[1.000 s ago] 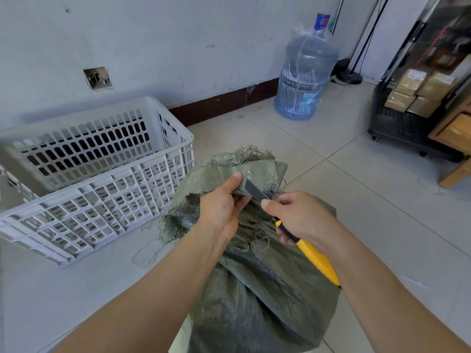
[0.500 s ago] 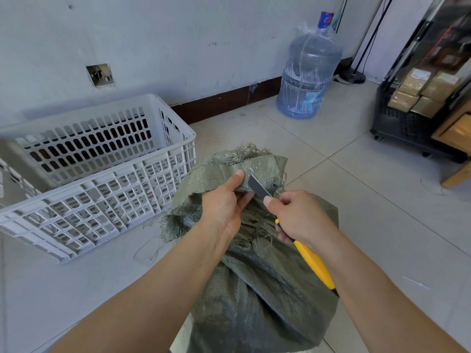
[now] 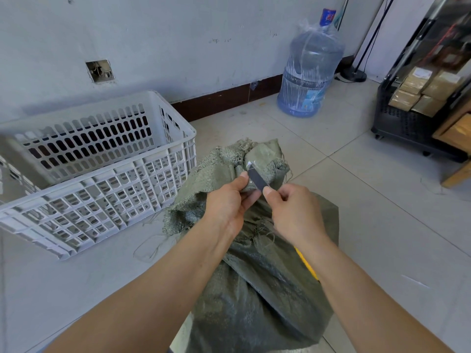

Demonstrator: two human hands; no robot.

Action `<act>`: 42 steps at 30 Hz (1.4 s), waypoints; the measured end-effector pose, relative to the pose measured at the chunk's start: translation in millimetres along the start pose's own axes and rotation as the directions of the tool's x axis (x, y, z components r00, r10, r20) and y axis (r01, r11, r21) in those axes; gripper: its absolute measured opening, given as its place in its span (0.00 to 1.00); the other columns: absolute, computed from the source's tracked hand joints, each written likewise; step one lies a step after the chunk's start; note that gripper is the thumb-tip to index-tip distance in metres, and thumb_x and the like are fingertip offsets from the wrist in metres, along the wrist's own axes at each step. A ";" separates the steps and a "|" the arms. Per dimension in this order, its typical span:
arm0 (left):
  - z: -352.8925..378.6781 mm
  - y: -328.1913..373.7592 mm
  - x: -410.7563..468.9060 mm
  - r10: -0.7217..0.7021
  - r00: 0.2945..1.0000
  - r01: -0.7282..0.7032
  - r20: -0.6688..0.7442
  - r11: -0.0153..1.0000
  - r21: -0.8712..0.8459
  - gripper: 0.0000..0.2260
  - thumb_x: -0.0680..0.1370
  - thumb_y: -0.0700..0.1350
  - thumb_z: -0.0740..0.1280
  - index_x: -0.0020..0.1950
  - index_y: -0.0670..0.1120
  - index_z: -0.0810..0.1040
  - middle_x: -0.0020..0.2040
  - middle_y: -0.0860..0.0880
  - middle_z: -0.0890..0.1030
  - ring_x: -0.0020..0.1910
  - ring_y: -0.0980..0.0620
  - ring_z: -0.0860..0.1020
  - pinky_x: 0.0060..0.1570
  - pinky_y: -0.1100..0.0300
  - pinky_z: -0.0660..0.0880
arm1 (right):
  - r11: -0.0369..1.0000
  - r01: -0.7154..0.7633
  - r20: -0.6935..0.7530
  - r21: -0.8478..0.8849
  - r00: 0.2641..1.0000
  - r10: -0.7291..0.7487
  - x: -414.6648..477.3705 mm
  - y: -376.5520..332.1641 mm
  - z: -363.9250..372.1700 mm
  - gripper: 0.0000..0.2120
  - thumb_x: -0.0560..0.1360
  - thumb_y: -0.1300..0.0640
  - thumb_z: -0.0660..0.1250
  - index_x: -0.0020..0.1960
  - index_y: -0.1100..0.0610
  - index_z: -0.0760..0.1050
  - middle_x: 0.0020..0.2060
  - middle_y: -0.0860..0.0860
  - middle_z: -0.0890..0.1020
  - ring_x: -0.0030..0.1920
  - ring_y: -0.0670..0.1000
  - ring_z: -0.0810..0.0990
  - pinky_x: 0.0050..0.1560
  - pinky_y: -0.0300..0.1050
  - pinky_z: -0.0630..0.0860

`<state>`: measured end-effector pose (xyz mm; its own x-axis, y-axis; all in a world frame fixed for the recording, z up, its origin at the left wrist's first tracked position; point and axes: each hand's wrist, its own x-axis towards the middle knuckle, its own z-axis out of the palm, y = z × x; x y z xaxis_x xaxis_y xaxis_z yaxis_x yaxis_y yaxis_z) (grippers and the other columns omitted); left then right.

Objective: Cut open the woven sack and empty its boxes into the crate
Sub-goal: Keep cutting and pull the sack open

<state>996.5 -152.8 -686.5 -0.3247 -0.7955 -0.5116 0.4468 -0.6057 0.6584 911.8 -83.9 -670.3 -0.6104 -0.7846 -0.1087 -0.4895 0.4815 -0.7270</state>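
Fingers [image 3: 240, 178] of the left hand [image 3: 226, 203] are pinching the bunched, frayed neck of the grey-green woven plastic sack [image 3: 254, 289], with the thumb lying along the fold. The right hand [image 3: 297, 214] is curling round a yellow-handled utility knife [image 3: 257, 178]. Its thumb is pressing at the base of the dark blade, which is angling up across the gathered cloth just beside the left thumb. A strip of the yellow handle is showing beneath the wrist. Both forearms are reaching forward and down.

The sack is standing full and lumpy on the pale tiled floor [image 3: 369, 212], just beside the white slatted plastic crate [image 3: 102, 200], which is sitting on the wall side. Loose threads are trailing over the tiles between them.

A blue water-cooler bottle [image 3: 309, 75] wrapped in clear film is standing by the dark skirting board [image 3: 224, 100]. A black wheeled trolley [image 3: 397, 123] is holding brown cardboard boxes [image 3: 405, 99] at the floor's right edge.
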 end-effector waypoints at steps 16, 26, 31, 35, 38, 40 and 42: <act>-11.6 -1.4 4.1 -0.088 0.996 0.088 0.008 0.995 0.049 0.03 0.76 0.35 0.66 0.48 0.36 0.78 0.48 0.41 0.81 0.46 0.46 0.80 0.43 0.56 0.82 | 0.852 -0.302 0.133 0.428 0.953 0.271 25.0 14.3 -40.9 0.18 0.77 0.49 0.67 0.39 0.64 0.72 0.26 0.57 0.72 0.25 0.54 0.70 0.30 0.46 0.70; -6.7 -4.9 0.6 -0.085 0.978 0.059 0.193 0.989 0.133 0.11 0.74 0.43 0.69 0.55 0.41 0.79 0.43 0.48 0.82 0.40 0.52 0.80 0.34 0.63 0.78 | 0.793 -0.293 0.202 0.534 0.955 0.217 25.2 4.9 -25.6 0.07 0.68 0.62 0.76 0.40 0.60 0.78 0.31 0.53 0.78 0.22 0.46 0.70 0.22 0.36 0.70; -4.0 -6.8 1.5 -0.077 0.989 0.055 0.122 0.982 0.180 0.07 0.73 0.41 0.70 0.49 0.40 0.80 0.40 0.48 0.81 0.37 0.53 0.79 0.28 0.65 0.76 | 0.796 -0.215 0.094 0.565 0.976 0.197 27.0 1.5 -34.1 0.09 0.67 0.66 0.76 0.40 0.59 0.75 0.31 0.52 0.78 0.24 0.47 0.71 0.22 0.35 0.70; -1.5 -6.7 0.6 -0.015 0.997 -0.001 0.082 0.983 0.182 0.10 0.75 0.45 0.69 0.54 0.42 0.78 0.39 0.49 0.79 0.32 0.55 0.77 0.23 0.66 0.73 | 0.733 -0.164 0.067 0.660 0.985 0.160 27.1 -1.0 -40.5 0.11 0.68 0.67 0.74 0.39 0.57 0.73 0.31 0.53 0.77 0.24 0.47 0.71 0.24 0.37 0.70; -3.3 -2.2 -7.6 -0.155 0.976 0.115 0.153 0.963 0.244 0.13 0.74 0.50 0.69 0.52 0.42 0.78 0.40 0.47 0.80 0.36 0.51 0.78 0.30 0.61 0.77 | 0.741 -0.116 0.016 0.661 0.990 0.141 29.5 -0.7 -48.8 0.14 0.69 0.68 0.73 0.38 0.55 0.70 0.30 0.52 0.75 0.21 0.44 0.70 0.23 0.35 0.69; -1.4 2.8 -23.3 -0.344 0.904 0.166 0.252 0.828 0.536 0.16 0.74 0.53 0.68 0.52 0.40 0.77 0.41 0.44 0.82 0.38 0.50 0.80 0.40 0.57 0.80 | 0.759 -0.079 -0.032 0.647 0.991 0.131 32.9 0.8 -55.4 0.13 0.69 0.67 0.73 0.38 0.55 0.70 0.29 0.52 0.75 0.19 0.42 0.71 0.21 0.33 0.68; 3.0 7.5 -40.6 -0.422 0.847 0.015 0.324 0.628 0.778 0.13 0.75 0.51 0.68 0.49 0.41 0.78 0.41 0.45 0.82 0.36 0.52 0.80 0.41 0.61 0.80 | 0.762 -0.054 -0.055 0.646 0.992 0.117 37.0 0.6 -63.7 0.12 0.69 0.67 0.74 0.40 0.56 0.71 0.30 0.52 0.76 0.19 0.42 0.71 0.21 0.34 0.69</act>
<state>1010.5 -125.1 -659.2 -0.7336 -0.4228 -0.5320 -0.3731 -0.4038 0.8353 849.2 -87.8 -631.5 -0.6972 -0.6998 -0.1556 0.0624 0.1570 -0.9856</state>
